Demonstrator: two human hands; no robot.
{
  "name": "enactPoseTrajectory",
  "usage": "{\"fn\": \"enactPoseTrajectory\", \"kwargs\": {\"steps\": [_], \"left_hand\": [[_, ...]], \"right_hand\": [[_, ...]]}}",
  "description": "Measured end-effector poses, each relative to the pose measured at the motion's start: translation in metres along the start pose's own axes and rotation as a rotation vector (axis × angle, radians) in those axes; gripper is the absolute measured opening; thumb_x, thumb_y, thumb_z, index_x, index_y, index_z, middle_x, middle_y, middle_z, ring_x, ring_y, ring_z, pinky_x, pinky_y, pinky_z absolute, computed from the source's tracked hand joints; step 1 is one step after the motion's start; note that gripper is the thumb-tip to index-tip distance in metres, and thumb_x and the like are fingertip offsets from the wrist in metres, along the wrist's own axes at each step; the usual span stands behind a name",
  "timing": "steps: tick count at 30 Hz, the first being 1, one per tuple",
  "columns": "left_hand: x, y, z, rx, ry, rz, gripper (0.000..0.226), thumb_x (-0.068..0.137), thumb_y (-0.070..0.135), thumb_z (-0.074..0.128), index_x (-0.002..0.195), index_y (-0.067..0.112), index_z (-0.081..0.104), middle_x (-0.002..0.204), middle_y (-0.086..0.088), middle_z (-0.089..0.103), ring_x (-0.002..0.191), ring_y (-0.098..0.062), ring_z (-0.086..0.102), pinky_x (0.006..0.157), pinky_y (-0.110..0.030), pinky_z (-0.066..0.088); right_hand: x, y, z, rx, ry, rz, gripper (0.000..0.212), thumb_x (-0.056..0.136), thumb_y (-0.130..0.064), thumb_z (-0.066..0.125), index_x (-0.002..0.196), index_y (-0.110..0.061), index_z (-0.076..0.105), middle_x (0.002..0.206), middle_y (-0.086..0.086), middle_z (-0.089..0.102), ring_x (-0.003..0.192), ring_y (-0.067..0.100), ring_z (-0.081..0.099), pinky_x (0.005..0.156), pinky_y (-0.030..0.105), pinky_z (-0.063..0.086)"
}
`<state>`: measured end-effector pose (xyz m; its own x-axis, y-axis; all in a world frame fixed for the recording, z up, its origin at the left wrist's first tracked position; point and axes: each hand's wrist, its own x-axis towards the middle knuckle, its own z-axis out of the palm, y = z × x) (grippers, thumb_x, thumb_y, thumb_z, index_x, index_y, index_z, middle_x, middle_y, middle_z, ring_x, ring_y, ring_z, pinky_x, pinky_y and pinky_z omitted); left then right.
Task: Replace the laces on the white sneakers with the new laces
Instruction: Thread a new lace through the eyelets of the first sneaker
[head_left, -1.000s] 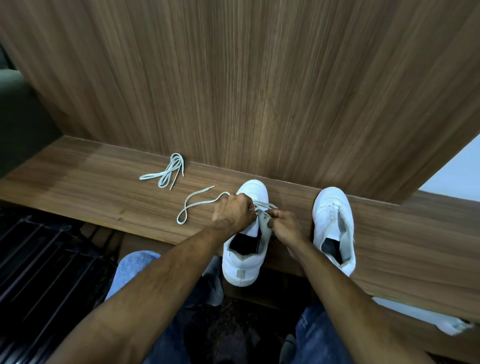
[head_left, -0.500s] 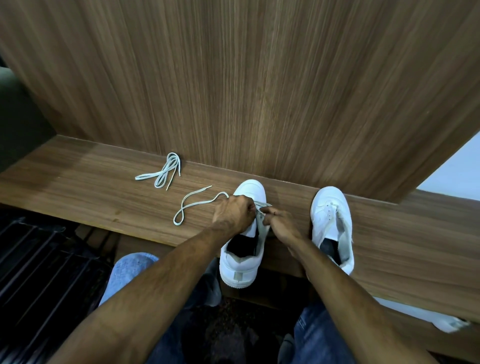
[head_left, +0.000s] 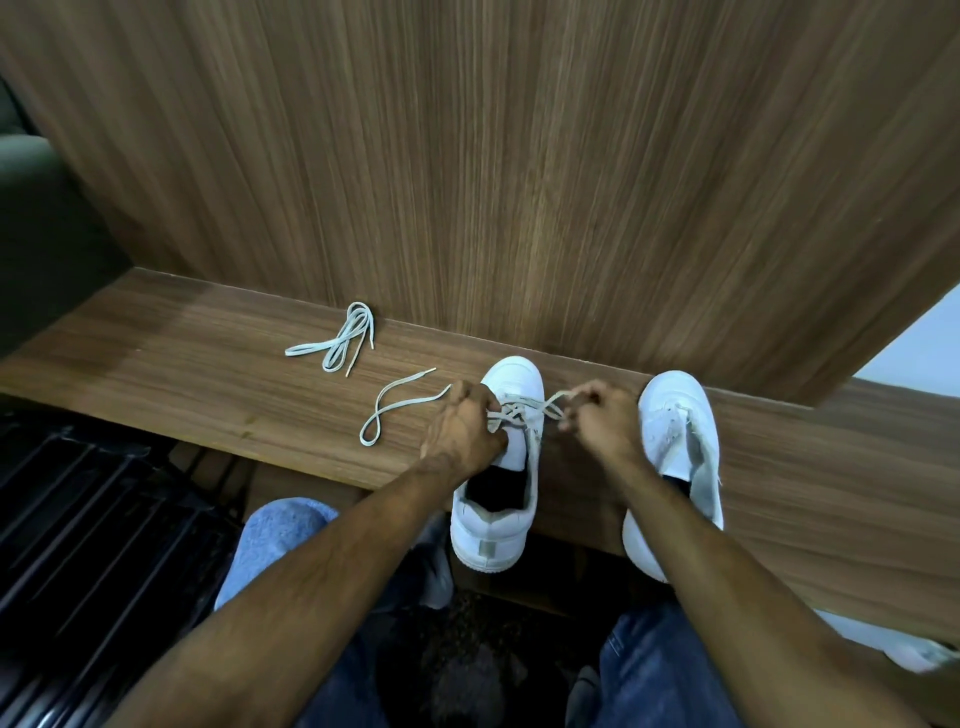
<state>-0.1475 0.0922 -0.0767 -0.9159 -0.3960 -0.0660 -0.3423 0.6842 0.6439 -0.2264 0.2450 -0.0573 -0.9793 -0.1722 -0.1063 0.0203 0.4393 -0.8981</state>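
Observation:
Two white sneakers stand toe-first against the wood wall on a wooden ledge (head_left: 156, 374). The left sneaker (head_left: 498, 499) has a pale lace (head_left: 524, 408) crossing its front eyelets. My left hand (head_left: 462, 431) grips one side of that lace, whose free end (head_left: 395, 405) trails in a loop to the left. My right hand (head_left: 602, 415) pinches the other end of the lace, pulled out to the right of the shoe. The right sneaker (head_left: 680, 426) has no lace in it. A second bundled lace (head_left: 343, 338) lies further left on the ledge.
The wood-panelled wall (head_left: 519, 156) rises straight behind the shoes. A black slatted rack (head_left: 78, 519) sits below the ledge at left. My knees in blue jeans (head_left: 280, 535) are under the ledge edge. A white object (head_left: 909, 649) lies at lower right.
My right hand has moved away from the left sneaker's tongue to the right, drawing the lace end out. My left hand stays on the shoe's left side.

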Motion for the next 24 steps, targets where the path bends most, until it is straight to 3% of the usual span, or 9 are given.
{"fn": "enactPoseTrajectory", "kwargs": {"steps": [3, 6, 9, 11, 14, 17, 20, 24], "left_hand": [[-0.005, -0.004, -0.005, -0.063, 0.017, -0.079, 0.028, 0.076, 0.029, 0.067, 0.093, 0.036, 0.045, 0.099, 0.003, 0.062, 0.092, -0.029, 0.063, 0.081, -0.041, 0.052], [-0.007, 0.002, -0.009, 0.023, 0.034, -0.091, 0.011, 0.078, 0.031, 0.064, 0.086, 0.033, 0.058, 0.100, -0.003, 0.064, 0.094, -0.030, 0.063, 0.078, -0.035, 0.050], [-0.005, 0.007, -0.010, 0.128, 0.042, -0.109, 0.014, 0.080, 0.034, 0.064, 0.092, 0.027, 0.068, 0.107, -0.008, 0.058, 0.099, -0.033, 0.061, 0.075, -0.033, 0.043], [-0.005, 0.009, -0.011, 0.158, 0.037, -0.121, 0.019, 0.081, 0.035, 0.063, 0.097, 0.027, 0.070, 0.109, -0.009, 0.059, 0.103, -0.033, 0.060, 0.080, -0.035, 0.045], [-0.005, 0.011, -0.013, 0.179, 0.033, -0.135, 0.020, 0.082, 0.035, 0.063, 0.099, 0.026, 0.070, 0.109, -0.008, 0.064, 0.105, -0.032, 0.061, 0.082, -0.034, 0.046], [-0.004, 0.012, -0.014, 0.176, 0.029, -0.158, 0.020, 0.081, 0.034, 0.063, 0.098, 0.026, 0.070, 0.108, -0.007, 0.066, 0.105, -0.031, 0.061, 0.083, -0.034, 0.047], [-0.004, 0.011, -0.016, 0.166, 0.017, -0.164, 0.019, 0.082, 0.034, 0.063, 0.097, 0.025, 0.070, 0.108, -0.007, 0.067, 0.105, -0.031, 0.061, 0.083, -0.033, 0.046], [-0.003, 0.010, -0.015, 0.167, 0.012, -0.157, 0.019, 0.082, 0.034, 0.063, 0.096, 0.023, 0.071, 0.105, -0.007, 0.068, 0.103, -0.031, 0.062, 0.080, -0.032, 0.047]], "right_hand": [[0.013, 0.003, -0.034, 0.281, 0.253, -0.003, 0.021, 0.081, -0.020, 0.049, 0.067, -0.028, 0.062, 0.058, -0.005, 0.064, 0.065, 0.022, 0.069, 0.086, 0.056, 0.053], [0.011, -0.003, -0.059, 0.194, 0.386, -0.068, 0.015, 0.073, -0.034, 0.051, 0.069, -0.032, 0.065, 0.061, -0.005, 0.067, 0.078, 0.027, 0.069, 0.087, 0.052, 0.052], [-0.004, -0.002, -0.051, -0.172, 0.246, -0.067, 0.018, 0.083, -0.013, 0.055, 0.090, -0.023, 0.069, 0.095, 0.000, 0.069, 0.096, 0.025, 0.065, 0.087, 0.037, 0.051], [-0.009, 0.010, -0.036, -0.403, 0.139, -0.161, 0.026, 0.084, -0.010, 0.057, 0.105, -0.019, 0.069, 0.114, 0.004, 0.064, 0.107, 0.026, 0.061, 0.091, 0.037, 0.049], [-0.017, 0.016, -0.006, -0.558, -0.085, -0.287, 0.026, 0.088, -0.017, 0.059, 0.113, -0.021, 0.067, 0.120, 0.005, 0.057, 0.107, 0.028, 0.060, 0.085, 0.030, 0.046], [-0.019, 0.017, 0.019, -0.599, -0.203, -0.326, 0.025, 0.089, -0.015, 0.054, 0.108, -0.017, 0.070, 0.113, 0.006, 0.064, 0.104, 0.028, 0.061, 0.083, 0.029, 0.044], [-0.015, 0.015, 0.025, -0.479, -0.154, -0.217, 0.017, 0.088, -0.015, 0.054, 0.088, -0.018, 0.071, 0.094, 0.005, 0.072, 0.091, 0.026, 0.066, 0.080, 0.034, 0.051], [-0.011, -0.001, 0.008, 0.067, -0.090, -0.082, 0.014, 0.091, -0.009, 0.061, 0.081, -0.014, 0.070, 0.079, 0.000, 0.069, 0.073, 0.011, 0.060, 0.070, 0.017, 0.045]]}}
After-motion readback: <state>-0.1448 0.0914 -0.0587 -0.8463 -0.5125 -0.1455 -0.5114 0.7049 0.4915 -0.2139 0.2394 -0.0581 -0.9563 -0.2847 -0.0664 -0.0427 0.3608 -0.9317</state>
